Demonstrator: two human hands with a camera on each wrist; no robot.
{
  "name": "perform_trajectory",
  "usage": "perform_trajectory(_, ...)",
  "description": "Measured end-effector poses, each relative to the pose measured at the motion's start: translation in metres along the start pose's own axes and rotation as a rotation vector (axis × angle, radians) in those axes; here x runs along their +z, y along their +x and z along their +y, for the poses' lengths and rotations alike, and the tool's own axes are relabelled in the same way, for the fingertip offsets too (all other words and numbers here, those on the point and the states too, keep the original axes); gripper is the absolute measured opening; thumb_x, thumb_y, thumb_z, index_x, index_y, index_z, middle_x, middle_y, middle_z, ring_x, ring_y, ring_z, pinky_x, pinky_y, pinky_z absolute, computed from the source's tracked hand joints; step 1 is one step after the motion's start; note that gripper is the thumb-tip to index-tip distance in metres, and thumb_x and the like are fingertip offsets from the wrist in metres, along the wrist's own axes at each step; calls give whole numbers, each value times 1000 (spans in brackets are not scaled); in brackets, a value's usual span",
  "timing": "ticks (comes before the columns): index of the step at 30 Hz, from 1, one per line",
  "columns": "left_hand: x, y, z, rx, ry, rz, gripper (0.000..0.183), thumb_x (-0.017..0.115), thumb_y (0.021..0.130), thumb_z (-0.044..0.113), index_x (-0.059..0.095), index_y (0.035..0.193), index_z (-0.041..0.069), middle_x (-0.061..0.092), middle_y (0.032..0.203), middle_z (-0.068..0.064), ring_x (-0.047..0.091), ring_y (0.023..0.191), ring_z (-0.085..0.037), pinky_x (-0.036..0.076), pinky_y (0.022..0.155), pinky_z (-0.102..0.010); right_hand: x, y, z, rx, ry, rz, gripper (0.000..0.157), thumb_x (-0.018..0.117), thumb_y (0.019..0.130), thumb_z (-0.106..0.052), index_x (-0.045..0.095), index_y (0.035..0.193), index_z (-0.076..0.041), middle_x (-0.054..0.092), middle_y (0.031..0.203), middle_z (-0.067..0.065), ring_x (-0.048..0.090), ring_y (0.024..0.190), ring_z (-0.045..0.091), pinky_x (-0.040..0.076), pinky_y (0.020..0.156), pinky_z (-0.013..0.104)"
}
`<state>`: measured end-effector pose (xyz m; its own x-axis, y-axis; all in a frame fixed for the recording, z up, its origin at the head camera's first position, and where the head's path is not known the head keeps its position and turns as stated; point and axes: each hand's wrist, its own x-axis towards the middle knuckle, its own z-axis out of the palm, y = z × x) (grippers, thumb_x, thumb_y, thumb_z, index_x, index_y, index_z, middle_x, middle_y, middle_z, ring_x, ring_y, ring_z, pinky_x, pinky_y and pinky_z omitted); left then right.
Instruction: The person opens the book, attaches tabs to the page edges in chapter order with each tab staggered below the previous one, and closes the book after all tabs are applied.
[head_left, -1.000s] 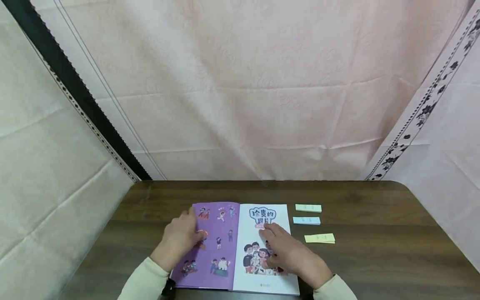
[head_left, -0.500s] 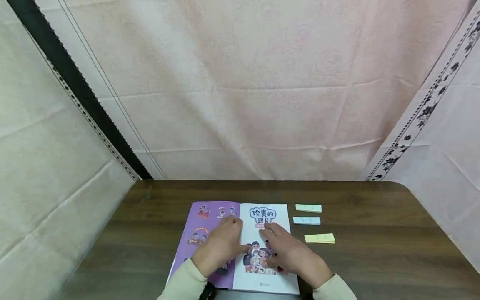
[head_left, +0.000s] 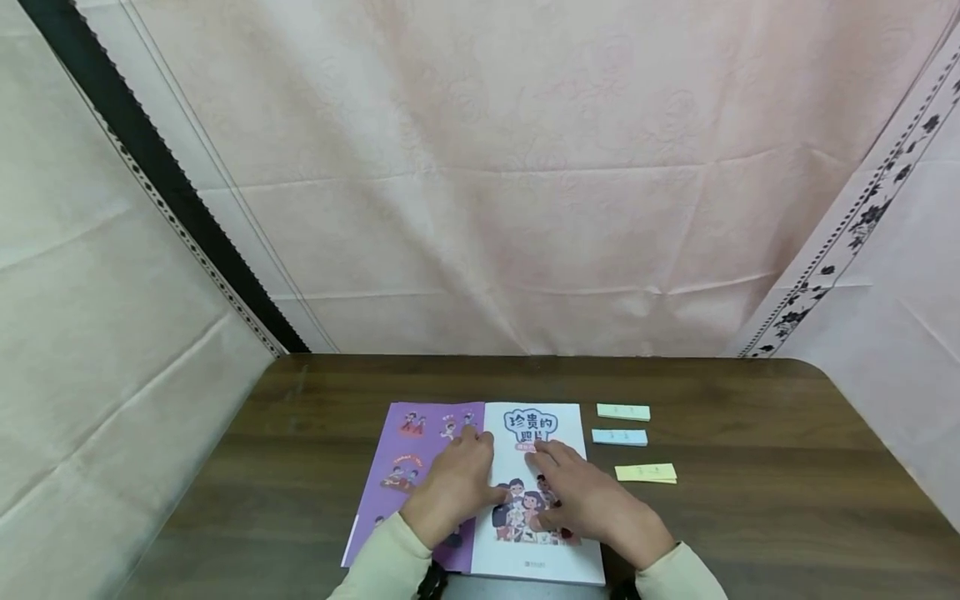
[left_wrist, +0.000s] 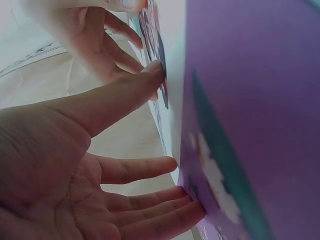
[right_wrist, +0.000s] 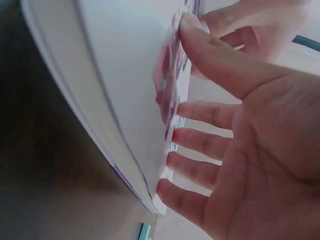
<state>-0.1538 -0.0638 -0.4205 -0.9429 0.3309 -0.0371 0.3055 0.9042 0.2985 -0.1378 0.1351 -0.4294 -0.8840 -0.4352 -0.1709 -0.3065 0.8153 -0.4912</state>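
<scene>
An open book (head_left: 536,560) lies flat on the table, with a purple left page (head_left: 375,512) dotted with small cartoon figures and a white right page bearing a blue title and a group drawing. Across the fold rests my left hand (head_left: 456,482), its fingertips on the purple page's inner side and its thumb on the white page. My right hand (head_left: 588,497) touches the white page with spread fingertips, over the drawing. In the right wrist view the thick stack of pages (right_wrist: 102,115) shows at the book's edge. Neither hand pinches a page.
To the book's right lie a green sticky-note strip (head_left: 623,412), a blue strip (head_left: 619,437) and yellow strips (head_left: 646,473). The brown wooden table (head_left: 757,467) ends at a pale cloth (head_left: 480,250) behind, with cloth at both sides.
My left hand has moved right, from the outer part of the purple page to the fold. My right hand has stayed on the white page. The head view has shifted slightly.
</scene>
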Motion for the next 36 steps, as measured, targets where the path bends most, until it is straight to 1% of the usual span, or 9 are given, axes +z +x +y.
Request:
perform_trajectory(5,3,2,2,-4,3,-9,77,98,75,35,62,128,-8,58,124,-29,68,97,-38,61,84,-47,-9,4,8,37,15,47,68,89,86,-16,59,145,0,49,155,21,45,146,42,40,116,58)
perform_trajectory(8,4,3,1,-14,1,-10,75,98,74,34,63,127,-7,57,124,-29,67,96,-38,60,83,-48,-15,12,14,69,4,90,62,88,87,-15,62,141,2,53,148,22,50,139,41,45,112,57)
perform_trajectory(10,5,3,0,-21,4,-10,75,98,75,34,63,127,-6,57,125,-29,67,95,-38,60,83,-48,-19,21,18,75,-12,112,62,87,88,-16,62,140,5,55,144,23,52,134,41,48,108,57)
perform_trajectory(13,5,2,-1,-25,14,-10,74,98,74,34,63,127,-6,57,124,-29,67,92,-37,61,81,-47,-22,34,25,75,-36,133,65,88,88,-19,61,141,7,54,143,25,51,131,40,49,106,55)
perform_trajectory(15,4,2,-1,-18,26,-10,74,98,74,34,63,126,-6,57,121,-28,67,90,-36,61,80,-46,-23,42,30,75,-45,140,72,90,86,-21,58,143,8,52,144,25,49,130,40,49,106,55)
perform_trajectory(22,4,2,2,3,43,-3,75,98,72,35,63,124,-7,57,113,-25,66,88,-34,60,79,-45,-28,54,48,103,-59,128,94,95,79,-32,49,154,2,47,147,24,44,127,39,42,111,59)
perform_trajectory(24,5,2,2,3,47,-1,76,98,72,35,63,125,-7,58,113,-25,66,89,-34,60,80,-45,-29,55,50,105,-67,121,96,95,79,-34,49,155,0,46,146,24,43,126,39,40,112,60)
perform_trajectory(30,4,2,4,-4,40,-15,81,98,73,37,62,131,-7,57,117,-26,67,93,-36,61,82,-46,-28,52,51,101,-106,130,94,94,80,-36,49,157,-5,44,150,24,39,134,43,30,117,65)
perform_trajectory(36,4,3,1,-19,27,-13,77,97,75,35,62,129,-6,57,118,-27,66,91,-35,61,80,-45,-30,50,42,85,-203,157,92,92,81,-38,50,156,-5,44,155,27,37,141,48,30,117,66)
